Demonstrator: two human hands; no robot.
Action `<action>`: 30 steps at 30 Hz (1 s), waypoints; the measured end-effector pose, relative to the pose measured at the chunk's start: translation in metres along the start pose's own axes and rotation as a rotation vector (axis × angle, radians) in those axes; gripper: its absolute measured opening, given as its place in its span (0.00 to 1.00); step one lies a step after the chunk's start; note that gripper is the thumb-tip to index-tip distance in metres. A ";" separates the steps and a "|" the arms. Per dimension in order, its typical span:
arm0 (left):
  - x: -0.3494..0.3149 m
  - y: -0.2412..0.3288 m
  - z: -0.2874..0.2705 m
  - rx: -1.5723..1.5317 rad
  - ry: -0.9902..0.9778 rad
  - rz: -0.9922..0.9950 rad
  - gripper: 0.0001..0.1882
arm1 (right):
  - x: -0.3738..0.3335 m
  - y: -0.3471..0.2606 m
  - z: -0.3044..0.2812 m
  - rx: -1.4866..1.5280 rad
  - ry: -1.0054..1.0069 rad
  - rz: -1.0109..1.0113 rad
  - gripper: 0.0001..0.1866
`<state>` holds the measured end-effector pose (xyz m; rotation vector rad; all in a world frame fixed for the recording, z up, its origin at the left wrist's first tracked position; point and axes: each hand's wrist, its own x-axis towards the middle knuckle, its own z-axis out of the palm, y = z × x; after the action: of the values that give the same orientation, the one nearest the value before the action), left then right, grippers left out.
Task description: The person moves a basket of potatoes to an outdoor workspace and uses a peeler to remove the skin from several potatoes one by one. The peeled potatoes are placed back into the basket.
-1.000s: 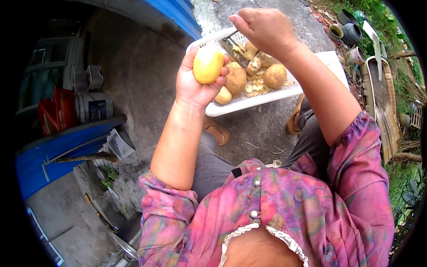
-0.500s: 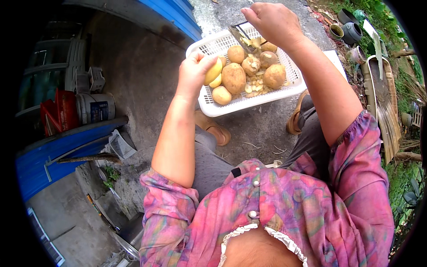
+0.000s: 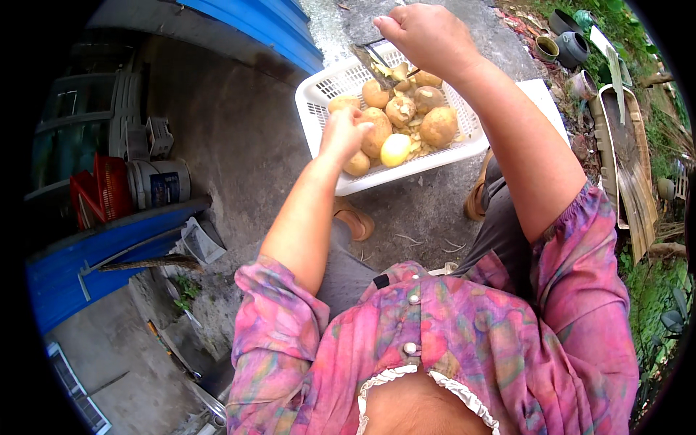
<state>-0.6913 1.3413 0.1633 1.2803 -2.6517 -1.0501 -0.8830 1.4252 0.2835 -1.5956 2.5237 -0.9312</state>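
Note:
My right hand [image 3: 433, 40] is closed above the far side of a white plastic basket [image 3: 406, 172], gripping a knife [image 3: 371, 67] with a wide, dark blade that has bits of peel on it. Its handle is mostly hidden by the hand. Over the basket's left side, my left hand [image 3: 344, 138] has its thumb apart from the fingers and nothing visible in its grasp; some fingertips are hidden. A pale yellow peeled potato [image 3: 396, 150] lies just right of it. Several unpeeled brown potatoes [image 3: 438, 127] and loose peelings [image 3: 417, 147] fill the basket.
My sandalled feet [image 3: 354, 220] stand on either side near the basket on concrete ground. Pots [image 3: 573, 51] and a long trough [image 3: 620, 145] sit at the right by greenery. A white bucket [image 3: 159, 181] and a red crate [image 3: 109, 190] are at the left.
My left hand has let go of the peeled potato, which now lies in the basket, and moved down and right. My right hand with the knife has shifted slightly left.

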 end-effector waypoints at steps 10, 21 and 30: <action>0.073 -0.046 -0.004 0.581 -0.205 0.158 0.22 | -0.003 0.005 -0.002 0.039 -0.028 0.025 0.20; 0.077 -0.023 -0.018 0.494 -0.130 0.116 0.22 | -0.001 0.011 0.004 0.045 -0.015 -0.022 0.20; -0.008 0.043 -0.087 -1.320 -0.493 0.163 0.26 | 0.003 0.008 -0.006 0.111 0.008 0.095 0.21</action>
<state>-0.6910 1.3165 0.2578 0.4958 -1.4070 -2.5649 -0.8929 1.4276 0.2851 -1.4319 2.4799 -1.0477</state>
